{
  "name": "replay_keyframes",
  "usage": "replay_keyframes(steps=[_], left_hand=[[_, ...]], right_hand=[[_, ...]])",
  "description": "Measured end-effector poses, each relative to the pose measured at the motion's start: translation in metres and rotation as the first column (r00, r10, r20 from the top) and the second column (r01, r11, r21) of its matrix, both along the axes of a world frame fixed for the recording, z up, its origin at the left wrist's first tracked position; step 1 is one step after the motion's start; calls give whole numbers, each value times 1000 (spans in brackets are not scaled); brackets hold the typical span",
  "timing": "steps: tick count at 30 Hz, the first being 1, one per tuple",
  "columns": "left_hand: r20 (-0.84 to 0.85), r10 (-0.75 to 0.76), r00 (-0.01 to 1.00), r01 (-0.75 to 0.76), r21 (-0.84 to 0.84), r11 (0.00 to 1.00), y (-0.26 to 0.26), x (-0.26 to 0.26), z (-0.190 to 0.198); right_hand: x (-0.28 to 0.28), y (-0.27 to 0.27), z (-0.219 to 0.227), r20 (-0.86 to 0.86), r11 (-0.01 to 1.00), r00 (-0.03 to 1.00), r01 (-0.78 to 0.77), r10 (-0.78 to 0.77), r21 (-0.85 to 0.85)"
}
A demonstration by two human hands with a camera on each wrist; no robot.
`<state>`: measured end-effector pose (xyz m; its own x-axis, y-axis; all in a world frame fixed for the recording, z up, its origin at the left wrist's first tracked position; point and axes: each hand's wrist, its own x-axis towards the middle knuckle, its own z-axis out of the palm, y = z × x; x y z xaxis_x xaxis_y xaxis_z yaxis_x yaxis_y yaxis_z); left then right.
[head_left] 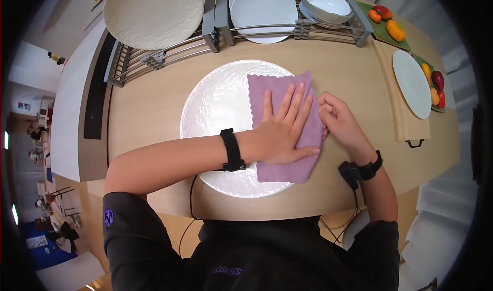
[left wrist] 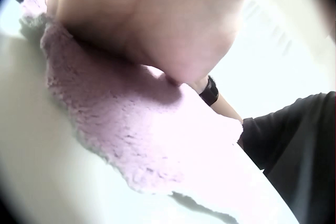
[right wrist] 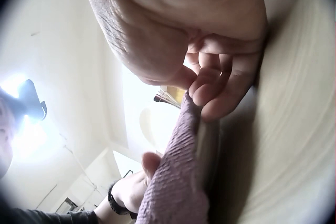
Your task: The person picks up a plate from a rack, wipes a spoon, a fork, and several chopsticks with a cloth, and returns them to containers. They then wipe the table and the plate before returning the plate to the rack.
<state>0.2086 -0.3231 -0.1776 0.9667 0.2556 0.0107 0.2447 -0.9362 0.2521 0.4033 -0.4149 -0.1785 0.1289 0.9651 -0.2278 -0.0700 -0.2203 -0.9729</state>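
The left hand [head_left: 282, 129] lies flat with spread fingers on a purple cloth [head_left: 262, 170], which covers the right part of a large white textured plate [head_left: 215, 93]. At the plate's right rim, the right hand [head_left: 341, 121] has its fingers curled in against the cloth's edge. Its thumb and fingertips pinch that edge in the right wrist view, where the cloth [right wrist: 176, 182] runs down from the right hand [right wrist: 194, 35]; whether they grip the rim too, I cannot tell. The left palm [left wrist: 152, 19] presses on the cloth [left wrist: 121, 119] in the left wrist view.
Behind the plate stand metal racks [head_left: 262, 30] with a cream plate [head_left: 154, 11], white plates [head_left: 264, 8] and a bowl [head_left: 326, 4]. To the right are a wooden board [head_left: 405, 129] bearing a white oval plate [head_left: 412, 84], and green mats with colourful vegetables [head_left: 395, 30].
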Motion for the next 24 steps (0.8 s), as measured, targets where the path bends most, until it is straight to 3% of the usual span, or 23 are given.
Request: replay_keyframes(steps=[3, 12, 18, 22, 24], left_hand=[[63, 7, 998, -7, -8, 1000, -3, 16, -3], [71, -3, 997, 6, -43, 999, 4, 18, -1], [74, -3, 997, -1, 65, 998, 47, 10, -4], [-3, -163, 987, 162, 107, 981, 91, -17, -2], [-82, -172, 982, 183, 155, 971, 113, -39, 1]], right_hand=[[8, -1, -16, 166, 995, 986, -24, 8, 93], [0, -1, -12, 83, 993, 993, 74, -82, 92], [-4, -4, 4, 220, 998, 975, 8, -21, 56], [-7, -1, 5, 189, 999, 981, 38, -39, 9], [-7, -1, 6, 172, 999, 984, 44, -41, -13]])
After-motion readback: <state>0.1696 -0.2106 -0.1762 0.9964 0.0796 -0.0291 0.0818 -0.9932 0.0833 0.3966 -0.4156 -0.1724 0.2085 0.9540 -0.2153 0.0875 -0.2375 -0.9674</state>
